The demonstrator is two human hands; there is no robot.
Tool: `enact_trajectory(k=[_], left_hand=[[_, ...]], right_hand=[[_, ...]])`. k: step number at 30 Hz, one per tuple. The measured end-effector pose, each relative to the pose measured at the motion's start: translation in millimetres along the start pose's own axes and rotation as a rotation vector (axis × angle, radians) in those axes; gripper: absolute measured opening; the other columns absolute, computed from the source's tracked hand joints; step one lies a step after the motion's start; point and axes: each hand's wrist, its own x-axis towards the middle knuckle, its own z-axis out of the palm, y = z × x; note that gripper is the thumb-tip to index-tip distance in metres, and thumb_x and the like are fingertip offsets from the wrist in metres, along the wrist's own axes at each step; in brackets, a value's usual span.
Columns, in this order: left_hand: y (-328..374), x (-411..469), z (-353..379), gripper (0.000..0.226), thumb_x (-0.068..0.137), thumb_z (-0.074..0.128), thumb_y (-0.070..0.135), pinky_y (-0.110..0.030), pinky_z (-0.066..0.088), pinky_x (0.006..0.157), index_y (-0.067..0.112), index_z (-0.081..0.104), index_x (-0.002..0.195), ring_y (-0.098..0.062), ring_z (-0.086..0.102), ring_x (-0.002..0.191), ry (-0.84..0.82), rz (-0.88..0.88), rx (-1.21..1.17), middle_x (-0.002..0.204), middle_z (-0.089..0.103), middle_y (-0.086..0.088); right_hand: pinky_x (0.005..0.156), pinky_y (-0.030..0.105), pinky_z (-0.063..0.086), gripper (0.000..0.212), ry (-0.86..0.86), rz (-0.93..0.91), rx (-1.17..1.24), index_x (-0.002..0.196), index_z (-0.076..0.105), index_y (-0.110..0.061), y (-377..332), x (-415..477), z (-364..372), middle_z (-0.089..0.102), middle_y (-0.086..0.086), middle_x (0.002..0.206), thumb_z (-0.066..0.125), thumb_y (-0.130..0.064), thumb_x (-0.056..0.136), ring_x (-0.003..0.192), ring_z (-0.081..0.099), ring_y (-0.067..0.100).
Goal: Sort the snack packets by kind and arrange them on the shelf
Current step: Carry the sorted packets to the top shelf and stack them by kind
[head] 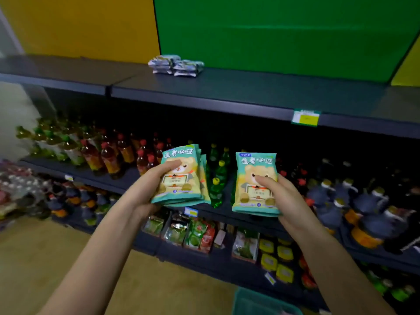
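Observation:
My left hand point(148, 188) grips a stack of several teal snack packets point(185, 185) printed with a cartoon bear, thumb across the top one. My right hand point(288, 196) holds more teal bear packets point(253, 169) of the same kind, thumb on the front. Both stacks hang in the air in front of the bottle shelf, about a hand's width apart. On the dark top shelf point(250, 87), near the back, lies a small pile of grey-white packets point(176, 64).
Below the top shelf stand rows of bottles: red-capped ones point(118, 153) at left, green ones point(218, 176) in the middle, dark ones point(363, 201) at right. A lower shelf holds assorted snack packs point(197, 233). A green basket point(254, 301) sits on the floor. A yellow price tag point(305, 118) hangs on the shelf edge.

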Motion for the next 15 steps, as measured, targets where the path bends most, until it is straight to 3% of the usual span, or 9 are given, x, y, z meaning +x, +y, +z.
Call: enact_trajectory(k=[2, 4, 7, 15], left_hand=[[27, 15, -16, 0.022, 0.085, 0.058, 0.029, -0.029, 0.058, 0.060, 0.011, 0.067, 0.077, -0.017, 0.069, 0.053, 0.005, 0.024, 0.036, 0.065, 0.073, -0.005], [53, 28, -29, 0.021, 0.085, 0.054, 0.027, -0.030, 0.055, 0.069, 0.010, 0.066, 0.078, -0.019, 0.068, 0.054, -0.023, 0.063, 0.069, 0.064, 0.072, -0.005], [96, 49, -37, 0.021, 0.087, 0.047, 0.019, -0.023, 0.055, 0.049, 0.008, 0.061, 0.077, -0.016, 0.066, 0.047, -0.088, 0.145, 0.054, 0.058, 0.070, -0.005], [190, 130, -10, 0.021, 0.093, 0.048, 0.022, -0.025, 0.056, 0.045, 0.008, 0.060, 0.081, -0.014, 0.068, 0.049, -0.226, 0.172, 0.071, 0.058, 0.071, -0.004]], right_hand=[[0.056, 0.027, 0.054, 0.019, 0.006, -0.035, 0.021, 0.108, 0.062, -0.022, -13, 15, 25, 0.075, -0.006, 0.083, 0.057, -0.024, 0.090, 0.075, 0.072, 0.014], [0.053, 0.023, 0.053, 0.018, 0.018, -0.057, 0.049, 0.106, 0.063, -0.020, -28, 30, 45, 0.075, -0.005, 0.081, 0.058, -0.021, 0.089, 0.072, 0.072, 0.014], [0.053, 0.023, 0.054, 0.019, 0.047, -0.084, 0.084, 0.105, 0.063, -0.015, -55, 51, 66, 0.076, -0.001, 0.080, 0.059, -0.019, 0.087, 0.070, 0.072, 0.015], [0.047, 0.021, 0.053, 0.007, 0.154, -0.151, 0.095, 0.085, 0.063, -0.012, -136, 134, 77, 0.072, -0.002, 0.061, 0.057, -0.014, 0.087, 0.054, 0.069, 0.011]])
